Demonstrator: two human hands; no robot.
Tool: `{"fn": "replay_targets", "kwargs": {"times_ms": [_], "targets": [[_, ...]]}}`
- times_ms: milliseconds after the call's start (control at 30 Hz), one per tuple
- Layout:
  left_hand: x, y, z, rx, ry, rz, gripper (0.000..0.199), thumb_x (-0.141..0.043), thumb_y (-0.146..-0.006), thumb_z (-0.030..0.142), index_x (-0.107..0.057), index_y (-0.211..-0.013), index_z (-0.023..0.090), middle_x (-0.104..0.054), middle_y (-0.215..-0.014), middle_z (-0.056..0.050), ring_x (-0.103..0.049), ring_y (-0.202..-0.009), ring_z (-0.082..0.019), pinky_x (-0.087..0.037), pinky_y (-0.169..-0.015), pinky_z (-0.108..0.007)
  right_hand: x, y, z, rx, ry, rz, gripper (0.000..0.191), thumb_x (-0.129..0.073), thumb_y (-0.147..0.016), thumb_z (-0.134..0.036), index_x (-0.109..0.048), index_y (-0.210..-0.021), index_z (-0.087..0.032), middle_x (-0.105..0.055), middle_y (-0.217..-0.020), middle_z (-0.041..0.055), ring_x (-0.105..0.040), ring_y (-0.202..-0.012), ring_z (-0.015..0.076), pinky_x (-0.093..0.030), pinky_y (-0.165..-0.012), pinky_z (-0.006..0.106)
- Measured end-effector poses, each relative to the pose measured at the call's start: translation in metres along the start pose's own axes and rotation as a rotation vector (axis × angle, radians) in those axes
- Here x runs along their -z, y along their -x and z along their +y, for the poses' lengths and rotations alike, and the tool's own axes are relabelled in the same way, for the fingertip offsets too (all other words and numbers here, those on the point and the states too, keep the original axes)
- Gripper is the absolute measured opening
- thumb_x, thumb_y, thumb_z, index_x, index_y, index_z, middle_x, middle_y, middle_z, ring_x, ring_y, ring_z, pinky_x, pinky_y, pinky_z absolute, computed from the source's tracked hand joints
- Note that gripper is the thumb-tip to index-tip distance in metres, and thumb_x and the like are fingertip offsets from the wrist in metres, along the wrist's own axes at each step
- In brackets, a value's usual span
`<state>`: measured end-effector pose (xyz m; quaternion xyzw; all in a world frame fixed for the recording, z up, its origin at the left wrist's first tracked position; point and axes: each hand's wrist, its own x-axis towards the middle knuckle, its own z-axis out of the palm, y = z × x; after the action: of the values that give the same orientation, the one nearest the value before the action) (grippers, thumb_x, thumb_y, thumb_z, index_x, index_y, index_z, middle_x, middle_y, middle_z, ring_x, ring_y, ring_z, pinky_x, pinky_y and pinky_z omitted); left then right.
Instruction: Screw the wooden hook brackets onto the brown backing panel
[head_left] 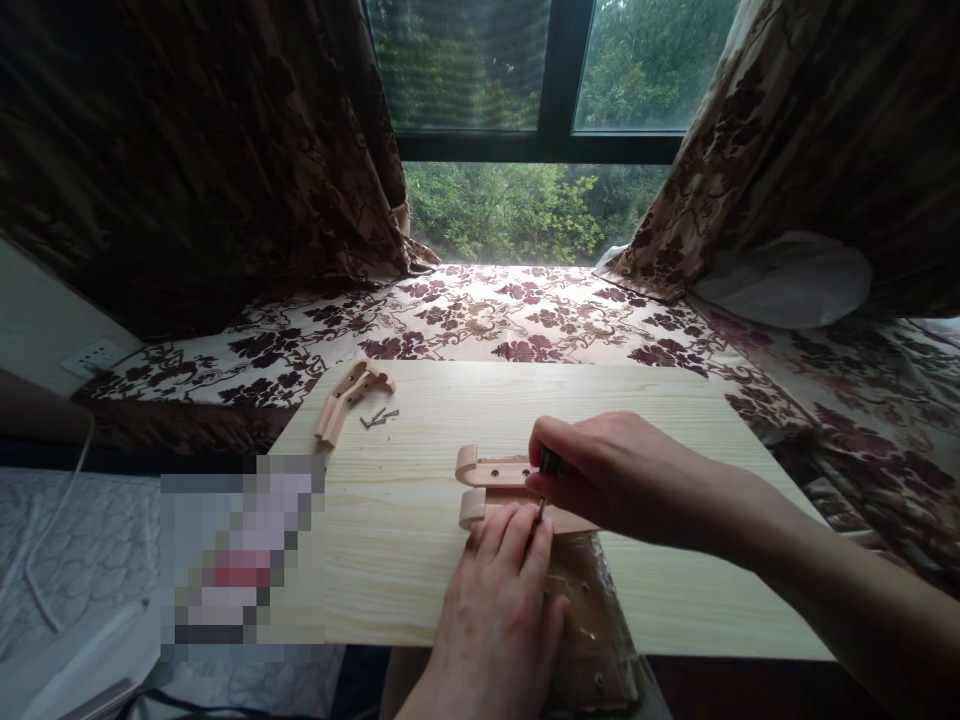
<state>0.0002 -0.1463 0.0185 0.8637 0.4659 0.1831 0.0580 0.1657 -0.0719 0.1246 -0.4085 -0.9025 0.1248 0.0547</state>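
My right hand is closed around the dark handle of a screwdriver. Its thin shaft points down at the nearer of two pale wooden pieces with curled ends. Flat fingers of my left hand press on this nearer wooden piece, close beside the shaft. Just beyond lies the farther wooden piece, with dark screw holes or screw heads along its face. Part of both pieces is hidden behind my hands.
A light wooden board carries the work. Several screws lie near a bent wooden part at the back left. A brown, film-wrapped slab with small screws on it sits by my left hand. Left, a pixelated patch hides something.
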Motion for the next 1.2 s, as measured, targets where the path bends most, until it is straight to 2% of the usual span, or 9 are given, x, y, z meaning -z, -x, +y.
{"fn": "replay_targets", "kwargs": {"times_ms": [167, 267, 367, 467, 567, 733, 867, 967, 1200], "targets": [[-0.0001, 0.0002, 0.0006, 0.010, -0.002, -0.003, 0.054, -0.059, -0.076, 0.017, -0.053, -0.129, 0.011, -0.054, -0.135, -0.014, -0.050, -0.123, -0.033, -0.048, -0.099, -0.052, 0.0050, 0.0053, 0.0025, 0.088, -0.061, -0.015, 0.006, -0.050, -0.090, -0.022, -0.052, -0.085, -0.020, -0.061, -0.073, -0.0005, -0.048, -0.060, 0.0108, -0.030, -0.054, 0.023], [0.0007, 0.0002, 0.0008, -0.005, -0.012, -0.004, 0.055, -0.059, -0.075, 0.016, -0.052, -0.130, 0.009, -0.054, -0.134, -0.015, -0.050, -0.123, -0.033, -0.048, -0.099, -0.052, 0.0039, 0.0059, 0.0024, 0.034, -0.052, -0.005, 0.013, -0.049, -0.092, -0.025, -0.051, -0.081, -0.019, -0.059, -0.067, -0.0005, -0.045, -0.056, 0.0109, -0.029, -0.052, 0.024], [0.0014, -0.0001, 0.0004, -0.014, -0.022, -0.002, 0.056, -0.059, -0.075, 0.016, -0.052, -0.130, 0.009, -0.055, -0.133, -0.016, -0.051, -0.121, -0.034, -0.050, -0.096, -0.053, 0.0023, 0.0055, 0.0025, -0.003, -0.026, 0.010, 0.015, -0.048, -0.093, -0.030, -0.053, -0.086, -0.018, -0.060, -0.066, 0.0005, -0.047, -0.055, 0.0117, -0.029, -0.052, 0.025], [0.0017, -0.0007, 0.0009, -0.002, -0.009, -0.002, 0.053, -0.060, -0.075, 0.017, -0.054, -0.127, 0.010, -0.056, -0.132, -0.015, -0.051, -0.121, -0.034, -0.049, -0.097, -0.053, 0.0036, 0.0058, 0.0022, 0.071, -0.049, 0.007, 0.013, -0.049, -0.093, -0.030, -0.056, -0.091, -0.019, -0.064, -0.075, 0.0018, -0.052, -0.062, 0.0120, -0.031, -0.055, 0.024], [0.0018, -0.0011, 0.0022, 0.012, 0.003, -0.012, 0.052, -0.061, -0.075, 0.017, -0.055, -0.126, 0.011, -0.055, -0.133, -0.014, -0.050, -0.122, -0.033, -0.047, -0.099, -0.052, 0.0046, 0.0059, 0.0009, 0.116, -0.080, -0.012, 0.012, -0.049, -0.092, -0.025, -0.055, -0.084, -0.019, -0.063, -0.075, 0.0014, -0.051, -0.062, 0.0112, -0.031, -0.055, 0.023], [0.0012, -0.0004, 0.0018, -0.002, -0.020, -0.022, 0.051, -0.059, -0.077, 0.018, -0.055, -0.127, 0.011, -0.056, -0.132, -0.015, -0.051, -0.121, -0.034, -0.049, -0.097, -0.053, 0.0026, 0.0034, -0.0018, 0.045, -0.065, -0.013, 0.013, -0.048, -0.092, -0.026, -0.054, -0.082, -0.018, -0.061, -0.068, 0.0013, -0.047, -0.056, 0.0114, -0.031, -0.054, 0.024], [0.0007, 0.0001, 0.0000, -0.006, -0.024, -0.006, 0.049, -0.059, -0.078, 0.019, -0.056, -0.126, 0.011, -0.057, -0.131, -0.015, -0.052, -0.120, -0.035, -0.050, -0.095, -0.054, 0.0066, 0.0030, -0.0024, 0.090, -0.060, -0.023, 0.014, -0.048, -0.093, -0.029, -0.057, -0.087, -0.019, -0.064, -0.074, 0.0023, -0.051, -0.060, 0.0117, -0.031, -0.054, 0.024], [0.0013, 0.0000, -0.0002, 0.001, -0.013, -0.009, 0.049, -0.058, -0.078, 0.019, -0.056, -0.126, 0.012, -0.055, -0.133, -0.014, -0.051, -0.122, -0.034, -0.049, -0.097, -0.052, 0.0082, 0.0041, -0.0018, 0.112, -0.070, -0.033, 0.012, -0.048, -0.092, -0.024, -0.056, -0.085, -0.019, -0.063, -0.076, 0.0018, -0.051, -0.062, 0.0112, -0.031, -0.055, 0.023], [0.0004, 0.0011, -0.0020, -0.063, -0.074, 0.017, 0.053, -0.057, -0.078, 0.018, -0.052, -0.129, 0.008, -0.056, -0.132, -0.017, -0.053, -0.120, -0.033, -0.052, -0.094, -0.051, 0.0027, 0.0049, 0.0009, 0.001, -0.025, 0.004, 0.016, -0.046, -0.093, -0.027, -0.052, -0.080, -0.019, -0.060, -0.068, 0.0008, -0.046, -0.056, 0.0114, -0.031, -0.055, 0.024]]}}
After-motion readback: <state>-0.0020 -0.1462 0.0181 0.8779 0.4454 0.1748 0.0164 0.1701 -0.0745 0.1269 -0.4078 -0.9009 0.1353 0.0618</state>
